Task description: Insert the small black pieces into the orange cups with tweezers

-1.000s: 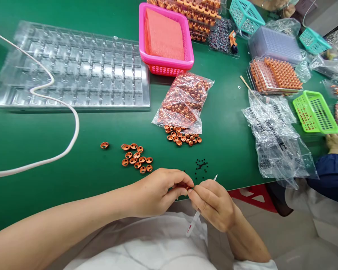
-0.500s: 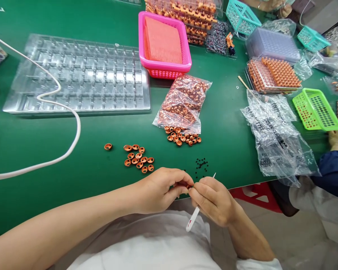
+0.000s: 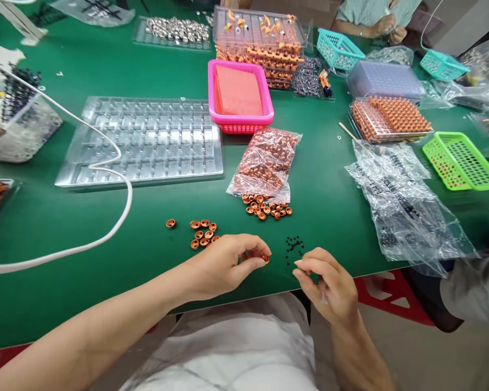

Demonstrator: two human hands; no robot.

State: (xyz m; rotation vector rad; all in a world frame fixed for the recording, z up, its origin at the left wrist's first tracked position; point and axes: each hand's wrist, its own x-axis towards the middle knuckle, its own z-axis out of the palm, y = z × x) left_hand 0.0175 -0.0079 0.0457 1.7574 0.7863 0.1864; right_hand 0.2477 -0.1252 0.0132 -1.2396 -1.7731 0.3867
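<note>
My left hand (image 3: 236, 266) pinches a small copper-coloured cup (image 3: 265, 259) between thumb and fingertips, just above the green table. To its right, my right hand (image 3: 328, 285) is curled, with thumb and forefinger close together. A pale end of a white stick (image 3: 324, 298) shows against its palm; the rest of the stick is hidden, and whether the fingertips hold anything cannot be made out. Tiny black pieces (image 3: 294, 245) lie scattered just beyond the right fingertips. A group of copper cups (image 3: 199, 235) lies beyond my left hand, partly covered by it.
A clear bag of copper cups (image 3: 267, 163) has several spilled at its mouth. Behind are a pink basket (image 3: 212, 106) and a clear tray (image 3: 146, 141), with a white cable (image 3: 127, 203) across it. Plastic bags (image 3: 403, 201) and a green basket (image 3: 464, 163) lie right. Another person's hands (image 3: 391, 30) are at the far side.
My hands have drawn apart: the right has moved right, away from the cup in the left. The white stick, plainly visible before, is now mostly hidden. The view has tilted up.
</note>
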